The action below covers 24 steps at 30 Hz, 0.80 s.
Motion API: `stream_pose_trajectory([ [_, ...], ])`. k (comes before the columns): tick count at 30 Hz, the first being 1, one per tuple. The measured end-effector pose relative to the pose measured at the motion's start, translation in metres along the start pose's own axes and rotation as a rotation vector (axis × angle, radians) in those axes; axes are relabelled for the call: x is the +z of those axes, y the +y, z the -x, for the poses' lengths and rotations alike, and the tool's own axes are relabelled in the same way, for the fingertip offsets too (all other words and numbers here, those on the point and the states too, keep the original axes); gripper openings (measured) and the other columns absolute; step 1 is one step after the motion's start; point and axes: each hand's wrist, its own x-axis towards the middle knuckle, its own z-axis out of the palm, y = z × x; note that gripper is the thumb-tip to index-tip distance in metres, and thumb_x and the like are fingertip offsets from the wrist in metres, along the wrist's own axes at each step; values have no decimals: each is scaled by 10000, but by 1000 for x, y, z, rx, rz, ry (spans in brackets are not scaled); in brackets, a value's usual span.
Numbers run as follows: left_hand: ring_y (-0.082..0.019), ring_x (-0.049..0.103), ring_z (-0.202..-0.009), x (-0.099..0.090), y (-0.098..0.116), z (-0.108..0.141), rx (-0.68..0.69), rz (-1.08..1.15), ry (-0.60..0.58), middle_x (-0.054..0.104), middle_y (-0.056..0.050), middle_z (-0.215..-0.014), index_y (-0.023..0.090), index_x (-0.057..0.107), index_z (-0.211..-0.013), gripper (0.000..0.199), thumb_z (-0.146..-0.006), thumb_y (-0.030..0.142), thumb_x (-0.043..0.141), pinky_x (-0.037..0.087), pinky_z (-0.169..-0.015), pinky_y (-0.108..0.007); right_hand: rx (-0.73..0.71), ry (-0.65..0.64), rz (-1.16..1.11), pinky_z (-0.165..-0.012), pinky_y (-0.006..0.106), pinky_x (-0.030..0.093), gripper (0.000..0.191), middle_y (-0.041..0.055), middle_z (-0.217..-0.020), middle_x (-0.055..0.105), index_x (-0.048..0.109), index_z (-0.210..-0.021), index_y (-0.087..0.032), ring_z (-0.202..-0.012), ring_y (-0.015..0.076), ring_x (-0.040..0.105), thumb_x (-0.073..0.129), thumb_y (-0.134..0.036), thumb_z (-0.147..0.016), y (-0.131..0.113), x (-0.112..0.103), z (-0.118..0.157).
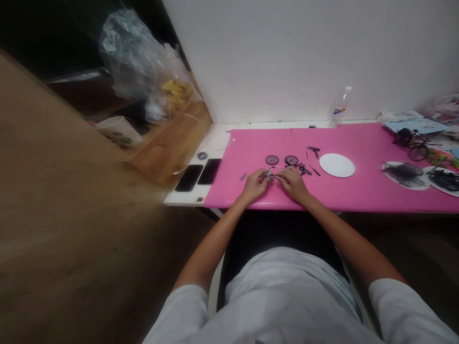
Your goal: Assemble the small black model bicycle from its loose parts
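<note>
Reaches over a mostly pink bench (362,195), stretching past the left hand (256,185) and the right hand (292,182). Has a plate (337,165) near the right hand, beyond it and to its right; has two phones (189,178) well to the left of the left hand. Shows two wheels (272,160) just beyond the hands, and black parts (304,170) just right of the right hand. Pinches between both hands' fingertips a silver piece (269,176), too blurred to make out fully.

Silvery part (269,176) too small to tell, rightmost plate (446,192) cropped, bag (133,55) blurred
</note>
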Motion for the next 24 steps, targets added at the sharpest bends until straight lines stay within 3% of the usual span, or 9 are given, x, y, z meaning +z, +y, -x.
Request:
stream_pose_trajectory([
  [13,-202,723,-1020,-1,6,-1,8,-50,-19,753,-103,-1123,167,684,-1155,193,-1005,197,567,592,-919,-339,3,24,-33,-900,475,493,230,79,-953,750,750,-1023,-224,-942,285,601,582,-368,-1085,-4,-3,-3],
  [17,-228,694,-1038,-1,5,-2,60,-127,-23,735,-115,-1140,170,654,-1181,202,-1039,262,542,556,-961,-386,8,18,-11,-908,485,498,238,89,-948,740,745,-1009,-215,-941,290,598,575,-363,-1083,-2,-2,-2],
  [24,-228,638,-1093,-1,6,-1,116,-161,-53,669,-125,-1158,181,578,-1224,263,-1108,317,385,507,-1023,-401,6,-20,17,-920,494,511,213,89,-942,735,749,-1038,-221,-935,292,596,596,-366,-1066,-3,0,-1],
])
